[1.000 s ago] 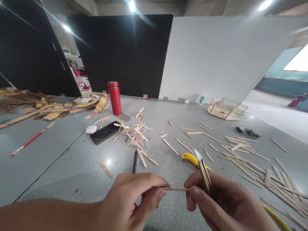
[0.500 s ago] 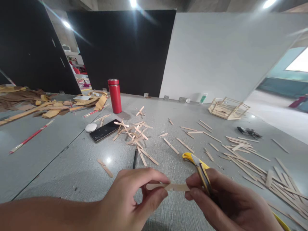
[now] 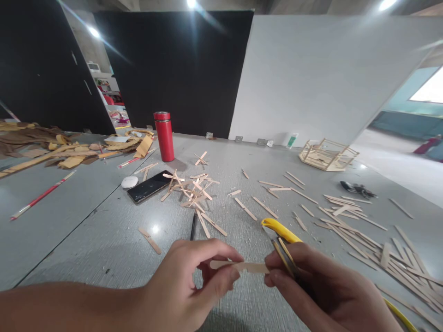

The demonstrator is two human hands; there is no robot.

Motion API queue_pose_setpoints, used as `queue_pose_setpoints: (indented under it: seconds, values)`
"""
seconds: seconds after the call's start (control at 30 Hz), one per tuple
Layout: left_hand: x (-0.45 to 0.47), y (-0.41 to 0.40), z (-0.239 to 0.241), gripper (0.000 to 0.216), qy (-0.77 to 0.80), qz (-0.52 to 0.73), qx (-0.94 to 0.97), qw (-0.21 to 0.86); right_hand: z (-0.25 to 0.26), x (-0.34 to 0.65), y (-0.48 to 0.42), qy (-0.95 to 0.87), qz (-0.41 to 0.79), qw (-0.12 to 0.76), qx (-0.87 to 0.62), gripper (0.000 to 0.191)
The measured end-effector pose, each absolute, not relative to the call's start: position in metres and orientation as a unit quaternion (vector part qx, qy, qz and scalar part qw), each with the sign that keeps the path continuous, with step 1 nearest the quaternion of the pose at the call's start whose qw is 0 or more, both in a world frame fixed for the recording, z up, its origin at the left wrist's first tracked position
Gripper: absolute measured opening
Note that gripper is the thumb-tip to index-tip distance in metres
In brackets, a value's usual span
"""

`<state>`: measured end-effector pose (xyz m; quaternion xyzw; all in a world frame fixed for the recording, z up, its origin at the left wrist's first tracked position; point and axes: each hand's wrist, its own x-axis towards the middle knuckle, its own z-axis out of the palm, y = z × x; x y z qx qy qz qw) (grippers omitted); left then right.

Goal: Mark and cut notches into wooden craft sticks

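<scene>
A notched wooden craft stick is held level between both hands, above the table near its front. My left hand pinches its left part between thumb and fingers. The stick's right end is in the pinch of my right hand. That same hand also grips a utility knife, pointing up and away; most of its handle is hidden in the palm. A curved yellow tool part shows just beyond the right fingers; whether it belongs to the knife I cannot tell.
Craft sticks lie heaped ahead, with more strewn to the right. A phone, white round case, red flask, black pen, stick frame, keys and cardboard scraps stand or lie around.
The knife in my right hand has tilted, its tip swinging left and lower. Both hands still hold the craft stick, which has shifted slightly left.
</scene>
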<state>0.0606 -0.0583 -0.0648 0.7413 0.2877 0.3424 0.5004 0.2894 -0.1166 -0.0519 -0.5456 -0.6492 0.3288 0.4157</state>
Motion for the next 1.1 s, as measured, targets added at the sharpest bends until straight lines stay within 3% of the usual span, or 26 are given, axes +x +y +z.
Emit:
queue_pose_setpoints:
  seconds: [0.23, 0.4, 0.5, 0.77, 1.1]
  values:
    - [0.063, -0.033, -0.082, 0.023, 0.335, 0.146, 0.65, 0.667, -0.059, 0.294, -0.117, -0.608, 0.251, 0.434, -0.617, 0.032]
    - [0.068, -0.002, -0.111, 0.025, 0.343, 0.067, 0.663, 0.662, -0.077, 0.311, -0.111, -0.611, 0.334, 0.439, -0.567, 0.031]
    - [0.07, 0.006, -0.12, 0.022, 0.349, 0.029, 0.669, 0.655, -0.087, 0.315, -0.107, -0.63, 0.338, 0.4, -0.573, 0.023]
    - [0.066, 0.01, -0.111, 0.034, 0.315, -0.065, 0.698, 0.639, -0.106, 0.292, -0.099, -0.612, 0.46, 0.301, -0.568, 0.047]
    - [0.067, 0.012, -0.109, 0.035, 0.296, -0.048, 0.737, 0.605, -0.124, 0.272, -0.085, -0.631, 0.464, 0.319, -0.534, 0.053]
